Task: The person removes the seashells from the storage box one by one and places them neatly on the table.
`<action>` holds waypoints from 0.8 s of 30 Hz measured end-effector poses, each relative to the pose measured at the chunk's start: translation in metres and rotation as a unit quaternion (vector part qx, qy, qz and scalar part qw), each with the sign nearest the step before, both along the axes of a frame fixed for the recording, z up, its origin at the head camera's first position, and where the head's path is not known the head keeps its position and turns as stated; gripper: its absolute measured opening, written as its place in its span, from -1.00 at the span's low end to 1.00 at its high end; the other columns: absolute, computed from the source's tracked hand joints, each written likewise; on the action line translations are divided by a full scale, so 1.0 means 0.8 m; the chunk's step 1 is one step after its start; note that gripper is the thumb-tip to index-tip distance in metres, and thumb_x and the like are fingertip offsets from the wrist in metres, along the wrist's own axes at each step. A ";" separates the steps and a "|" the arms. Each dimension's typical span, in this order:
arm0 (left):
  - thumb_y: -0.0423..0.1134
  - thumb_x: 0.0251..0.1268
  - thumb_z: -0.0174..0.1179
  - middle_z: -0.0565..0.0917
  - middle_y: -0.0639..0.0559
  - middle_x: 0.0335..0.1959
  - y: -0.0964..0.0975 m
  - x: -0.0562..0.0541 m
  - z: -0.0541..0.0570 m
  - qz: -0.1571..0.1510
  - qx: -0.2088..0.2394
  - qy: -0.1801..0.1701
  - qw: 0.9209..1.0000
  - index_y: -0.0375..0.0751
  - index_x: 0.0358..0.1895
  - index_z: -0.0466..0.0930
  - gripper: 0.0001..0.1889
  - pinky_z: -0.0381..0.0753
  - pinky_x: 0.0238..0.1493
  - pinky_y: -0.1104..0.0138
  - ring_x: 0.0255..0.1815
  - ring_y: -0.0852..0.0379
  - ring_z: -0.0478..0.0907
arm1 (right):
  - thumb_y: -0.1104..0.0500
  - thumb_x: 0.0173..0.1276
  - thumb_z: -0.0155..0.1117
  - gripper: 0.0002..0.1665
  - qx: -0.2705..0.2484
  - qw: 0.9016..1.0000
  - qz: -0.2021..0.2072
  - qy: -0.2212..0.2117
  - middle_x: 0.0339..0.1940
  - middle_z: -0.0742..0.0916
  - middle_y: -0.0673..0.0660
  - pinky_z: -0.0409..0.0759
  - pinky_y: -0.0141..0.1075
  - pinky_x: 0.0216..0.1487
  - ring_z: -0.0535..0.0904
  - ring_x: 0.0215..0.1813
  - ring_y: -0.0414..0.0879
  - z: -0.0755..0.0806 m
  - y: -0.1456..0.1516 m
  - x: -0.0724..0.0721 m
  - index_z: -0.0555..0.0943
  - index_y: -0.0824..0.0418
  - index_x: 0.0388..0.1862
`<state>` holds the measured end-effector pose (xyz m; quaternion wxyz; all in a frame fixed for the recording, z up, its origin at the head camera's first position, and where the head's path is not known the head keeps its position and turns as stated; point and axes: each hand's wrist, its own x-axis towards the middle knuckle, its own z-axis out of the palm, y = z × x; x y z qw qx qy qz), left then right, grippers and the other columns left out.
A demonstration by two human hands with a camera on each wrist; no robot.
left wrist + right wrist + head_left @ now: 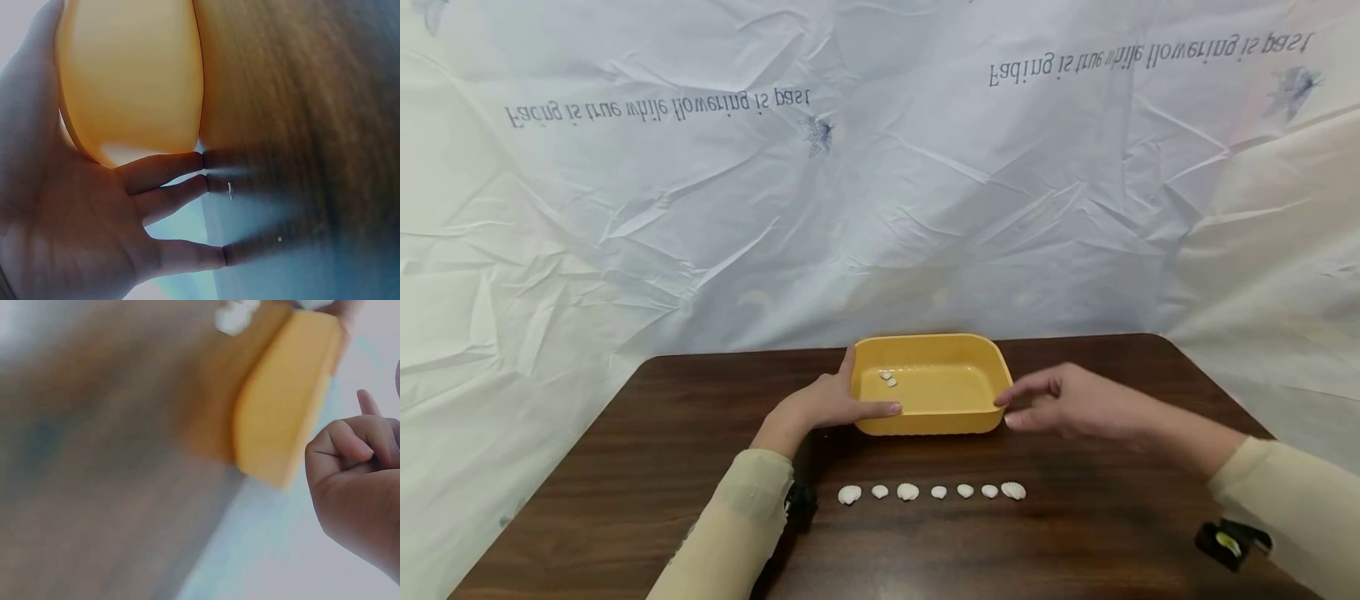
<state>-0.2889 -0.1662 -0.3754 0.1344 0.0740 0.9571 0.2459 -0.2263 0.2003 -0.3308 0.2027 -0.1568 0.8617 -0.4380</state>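
A yellow rectangular basin [958, 422] stands toward the back of the table, with two small white pieces [892, 382], likely shells, on its floor. My left hand [827, 404] rests against the basin's left end, thumb along the front rim. In the left wrist view its fingers [181, 167] are straight and spread, tips down on the table. At the front right corner hovers my right hand [1067, 404], thumb and index apart and nothing visible between them. In the right wrist view the other fingers [340, 447] curl loosely. Several white seashells [907, 492] lie in a row in front of the basin.
Everything stands on a dark brown wooden table [700, 450]. Behind it hangs a creased white sheet [880, 208] with printed lettering, reaching down to the table's back edge. Black straps with devices [1228, 543] sit at both wrists, over pale sleeves.
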 end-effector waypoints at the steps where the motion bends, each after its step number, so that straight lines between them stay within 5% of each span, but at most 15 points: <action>1: 0.77 -0.13 0.28 0.16 -0.39 0.71 0.000 0.000 0.000 -0.001 -0.003 0.001 1.000 0.25 0.74 -0.60 0.56 0.39 0.54 -0.17 0.70 -0.31 0.22 | -0.12 0.40 0.53 -0.40 0.007 1.000 0.001 0.009 -0.66 0.42 -0.13 0.37 -0.35 -0.52 0.27 -0.61 -0.23 0.010 -0.005 -0.006 0.70 0.08 0.33; 4: 0.75 -0.10 0.29 0.15 -0.44 0.70 0.001 -0.001 0.001 -0.005 -0.010 0.001 1.000 0.21 0.74 -0.61 0.56 0.40 0.54 -0.18 0.70 -0.35 0.21 | -0.18 0.42 0.49 -0.41 0.027 0.999 0.006 0.029 -0.29 0.71 -0.01 0.58 -0.25 -0.23 0.57 -0.29 -0.13 0.031 -0.024 -0.025 0.69 -0.02 0.35; 7: 0.74 -0.09 0.30 0.15 -0.46 0.69 0.003 -0.002 0.002 -0.006 -0.015 -0.001 1.000 0.16 0.75 -0.61 0.57 0.40 0.53 -0.19 0.69 -0.36 0.22 | -0.22 0.45 0.45 -0.40 0.052 0.997 0.016 0.050 -0.11 0.72 0.05 0.57 -0.17 -0.08 0.59 -0.10 -0.07 0.040 -0.046 -0.046 0.66 -0.05 0.39; 12: 0.74 -0.11 0.30 0.20 -0.46 0.67 0.005 -0.002 0.003 -0.005 -0.025 -0.001 1.000 0.08 0.74 -0.62 0.61 0.45 0.49 -0.17 0.63 -0.35 0.32 | -0.17 0.48 0.44 -0.36 0.035 0.999 0.020 0.023 -0.70 0.28 -0.05 0.29 -0.23 -0.42 0.14 -0.59 -0.12 0.034 -0.090 -0.084 0.58 -0.05 0.47; 19: 0.73 -0.08 0.30 0.25 -0.48 0.64 0.005 -0.002 0.005 -0.014 -0.021 -0.007 1.000 0.04 0.73 -0.66 0.62 0.52 0.43 -0.15 0.57 -0.34 0.41 | -0.01 0.51 0.45 -0.32 -0.060 0.997 -0.024 -0.028 -0.72 0.32 -0.11 0.29 -0.28 -0.44 0.07 -0.63 -0.17 -0.001 -0.142 -0.116 0.53 0.05 0.54; 24: 0.74 -0.08 0.29 0.25 -0.49 0.64 0.004 -0.002 0.005 -0.019 -0.024 -0.004 1.000 0.07 0.73 -0.68 0.61 0.51 0.44 -0.17 0.58 -0.37 0.39 | 0.02 0.49 0.47 -0.30 -0.058 0.997 -0.049 -0.030 -0.64 0.40 -0.12 0.27 -0.27 -0.43 0.08 -0.63 -0.18 -0.026 -0.165 -0.130 0.52 0.08 0.55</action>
